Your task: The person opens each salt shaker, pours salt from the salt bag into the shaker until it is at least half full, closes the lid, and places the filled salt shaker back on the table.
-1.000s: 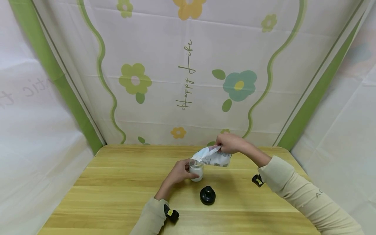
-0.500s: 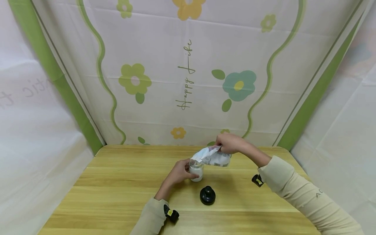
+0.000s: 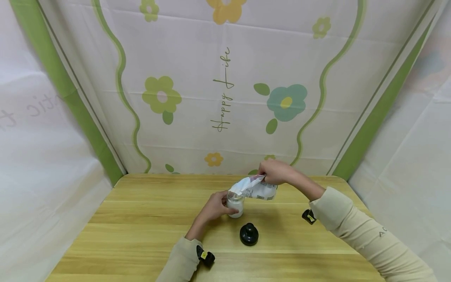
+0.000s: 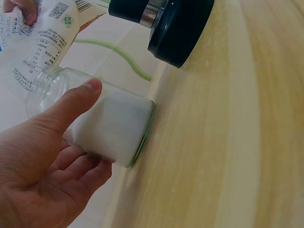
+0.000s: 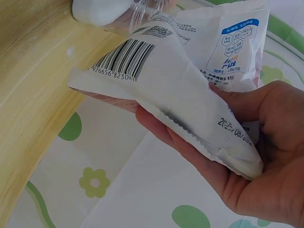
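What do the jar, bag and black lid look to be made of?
Jar: probably clear glass, glossy; see-through wall, greenish base edge.
Bag: likely thin plastic film, printed, low sheen; soft folds, serrated edge.
Black lid: glossy, probably hard plastic, judging by highlights; its silver band may be metal, from the shine.

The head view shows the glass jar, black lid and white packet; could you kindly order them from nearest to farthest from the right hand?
1. White packet: gripped by the right hand.
2. Glass jar: left of that hand, at the packet's end.
3. Black lid: on the table, nearer the wearer.
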{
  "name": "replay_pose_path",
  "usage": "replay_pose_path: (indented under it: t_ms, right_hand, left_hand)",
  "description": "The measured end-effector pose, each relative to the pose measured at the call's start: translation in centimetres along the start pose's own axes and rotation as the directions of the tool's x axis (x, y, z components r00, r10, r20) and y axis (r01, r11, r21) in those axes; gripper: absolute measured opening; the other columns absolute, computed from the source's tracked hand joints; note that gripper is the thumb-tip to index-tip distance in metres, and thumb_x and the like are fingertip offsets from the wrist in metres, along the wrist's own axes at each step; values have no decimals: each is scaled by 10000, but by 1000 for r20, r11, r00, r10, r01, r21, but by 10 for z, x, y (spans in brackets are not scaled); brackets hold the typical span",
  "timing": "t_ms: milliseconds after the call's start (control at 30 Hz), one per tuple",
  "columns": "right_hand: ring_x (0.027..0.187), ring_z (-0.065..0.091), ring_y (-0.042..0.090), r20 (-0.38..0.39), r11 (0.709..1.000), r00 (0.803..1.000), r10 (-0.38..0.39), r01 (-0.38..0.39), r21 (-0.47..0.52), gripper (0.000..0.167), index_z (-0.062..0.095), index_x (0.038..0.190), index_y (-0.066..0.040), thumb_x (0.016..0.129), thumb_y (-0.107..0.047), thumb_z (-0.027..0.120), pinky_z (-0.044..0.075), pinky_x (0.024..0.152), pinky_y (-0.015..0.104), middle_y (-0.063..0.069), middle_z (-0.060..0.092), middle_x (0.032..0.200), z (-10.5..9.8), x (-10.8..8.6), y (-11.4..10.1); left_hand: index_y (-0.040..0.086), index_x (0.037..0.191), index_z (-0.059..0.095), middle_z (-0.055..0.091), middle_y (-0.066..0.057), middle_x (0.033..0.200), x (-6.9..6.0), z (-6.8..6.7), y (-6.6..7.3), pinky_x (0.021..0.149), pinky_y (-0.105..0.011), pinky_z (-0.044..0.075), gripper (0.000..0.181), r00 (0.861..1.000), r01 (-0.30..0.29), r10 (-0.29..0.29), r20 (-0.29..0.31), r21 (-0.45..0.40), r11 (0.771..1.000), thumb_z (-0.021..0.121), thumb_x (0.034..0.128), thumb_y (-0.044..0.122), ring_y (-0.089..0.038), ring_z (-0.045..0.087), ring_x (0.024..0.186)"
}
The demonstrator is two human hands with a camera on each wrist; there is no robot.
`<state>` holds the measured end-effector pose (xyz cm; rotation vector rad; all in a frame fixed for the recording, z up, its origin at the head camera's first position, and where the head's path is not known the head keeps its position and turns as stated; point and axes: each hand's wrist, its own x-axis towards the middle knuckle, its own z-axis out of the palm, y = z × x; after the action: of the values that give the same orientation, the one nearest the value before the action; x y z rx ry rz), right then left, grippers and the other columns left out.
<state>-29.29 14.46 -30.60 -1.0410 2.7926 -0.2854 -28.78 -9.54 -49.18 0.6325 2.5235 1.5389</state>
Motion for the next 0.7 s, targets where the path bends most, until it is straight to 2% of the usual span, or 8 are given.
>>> replay_pose_path:
  t_ms: [400,700]
  right_hand:
    - [527,480,84,-1,1000,1000,4,-4,-10,273,741,734,-63,843,111,561,383,482,178,3,632,654,0,0,0]
    - [536,467,88,1,1000,1000,8,-8,-21,274,755,756,-66,827,120,566,373,490,182,0,635,663,0,0,-2]
  left_hand:
    - [37,1330,604,691,-112,1230,-1,-1,4,966,-398,555,624,1000,-2,2,0,-3,1000,864,782,183,-261,669,1132]
    - [51,1326,610,693,-104,1229,-1,-1,1,968,-401,554,613,1000,-9,9,6,-7,1000,863,783,182,-250,671,1131]
